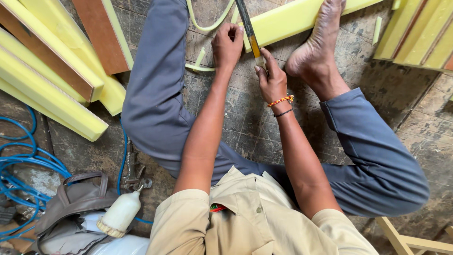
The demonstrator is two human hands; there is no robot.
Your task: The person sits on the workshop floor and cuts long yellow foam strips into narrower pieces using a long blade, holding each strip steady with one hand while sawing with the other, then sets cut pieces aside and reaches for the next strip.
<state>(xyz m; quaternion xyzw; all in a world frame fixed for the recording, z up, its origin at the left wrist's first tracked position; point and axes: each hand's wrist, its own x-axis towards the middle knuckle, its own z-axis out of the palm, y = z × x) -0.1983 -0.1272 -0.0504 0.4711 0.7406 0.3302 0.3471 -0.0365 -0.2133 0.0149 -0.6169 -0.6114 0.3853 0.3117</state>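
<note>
The person sits on a worn, grey tiled floor [264, 127], legs in blue-grey trousers spread wide, the bare right foot [315, 45] pressing on a long yellow foam strip [292, 18] that lies across the top of the view. To the left a stack of yellow foam slabs backed with brown board [56, 71] leans at an angle; more of the same foam-and-board pieces [420, 35] sit at the upper right. A blue air hose [28, 165] coils at the lower left beside a brown bag [78, 203], with a spray gun and its white cup [121, 212] lying against the bag.

The left hand [227, 45] is clenched on the cut end of the foam strip, pinning it down. The right hand [271, 78], beaded bands at the wrist, grips a long knife [249, 30] whose blade runs up past the foam's end, between the two hands. Thin foam offcuts [200, 63] lie just left of the left hand, and a pale wooden frame [406, 238] shows at the bottom right corner.
</note>
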